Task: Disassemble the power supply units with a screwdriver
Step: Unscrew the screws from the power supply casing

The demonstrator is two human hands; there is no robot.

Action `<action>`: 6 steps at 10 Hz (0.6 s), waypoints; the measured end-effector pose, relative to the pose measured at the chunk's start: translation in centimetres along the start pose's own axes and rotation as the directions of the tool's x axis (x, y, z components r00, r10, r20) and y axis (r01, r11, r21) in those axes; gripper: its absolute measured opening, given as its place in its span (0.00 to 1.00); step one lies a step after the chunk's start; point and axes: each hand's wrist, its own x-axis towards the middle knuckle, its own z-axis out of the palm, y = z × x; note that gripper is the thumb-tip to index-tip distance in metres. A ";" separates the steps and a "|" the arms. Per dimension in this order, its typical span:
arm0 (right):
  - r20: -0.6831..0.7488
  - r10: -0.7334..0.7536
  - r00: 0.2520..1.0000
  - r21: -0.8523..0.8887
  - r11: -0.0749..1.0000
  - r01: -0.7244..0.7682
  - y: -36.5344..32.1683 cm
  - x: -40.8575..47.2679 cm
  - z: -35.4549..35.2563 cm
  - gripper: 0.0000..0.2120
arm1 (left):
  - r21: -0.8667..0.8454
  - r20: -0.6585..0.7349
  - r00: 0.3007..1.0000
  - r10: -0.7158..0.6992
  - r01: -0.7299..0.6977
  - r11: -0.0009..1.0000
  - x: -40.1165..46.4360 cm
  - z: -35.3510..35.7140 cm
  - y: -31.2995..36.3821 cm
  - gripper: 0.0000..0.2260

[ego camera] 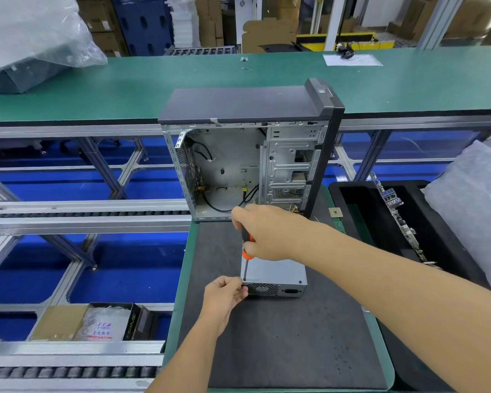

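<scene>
One power supply unit (275,276), one screwdriver (246,252), one computer case (250,148), perhaps one motherboard (394,211), one cardboard box (97,321)

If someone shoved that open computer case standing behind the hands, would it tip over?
Probably fairly easily: the computer case stands tall and narrow and looks nearly gutted, so likely light. Its sheet-metal frame seems stiff. It stands on the grey mat, which might resist sliding.

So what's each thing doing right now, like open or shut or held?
Case: upright, side open, mostly emptied.
PSU: flat on the mat, lid on.
Screwdriver: upright, tip at the PSU's top corner.
Right hand: grips the screwdriver.
Left hand: fingers pinch the PSU's corner.
</scene>
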 end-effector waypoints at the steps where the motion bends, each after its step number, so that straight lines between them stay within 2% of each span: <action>1: -0.001 0.100 0.995 0.007 0.995 -0.100 -0.3 0.1 0.4 0.24 | -0.001 0.000 1.000 -0.001 0.001 1.000 0.0 0.0 0.0 0.08; 2: -0.027 0.127 0.991 -0.231 0.964 -0.130 -0.6 0.2 -0.2 0.24 | 0.006 -0.005 1.000 0.000 0.000 1.000 0.0 0.0 0.0 0.07; 3: 0.026 -0.022 0.999 -0.122 0.992 0.025 -0.7 0.1 -0.2 0.12 | 0.006 -0.003 1.000 -0.003 0.003 1.000 0.1 -0.1 -0.1 0.07; 4: 0.061 0.001 0.998 -0.104 0.995 0.005 -0.9 -0.1 -0.4 0.17 | 0.012 -0.003 1.000 -0.002 0.002 1.000 0.2 0.0 0.0 0.07; 5: 0.073 0.013 0.997 -0.390 0.921 0.016 -1.2 -0.1 -0.7 0.17 | 0.019 -0.011 1.000 0.000 0.000 1.000 0.3 0.0 0.0 0.06; 6: 0.061 -0.027 0.998 -0.251 0.967 0.041 -0.6 -0.2 -0.7 0.15 | 0.019 -0.010 1.000 -0.002 0.002 1.000 0.3 -0.1 -0.1 0.06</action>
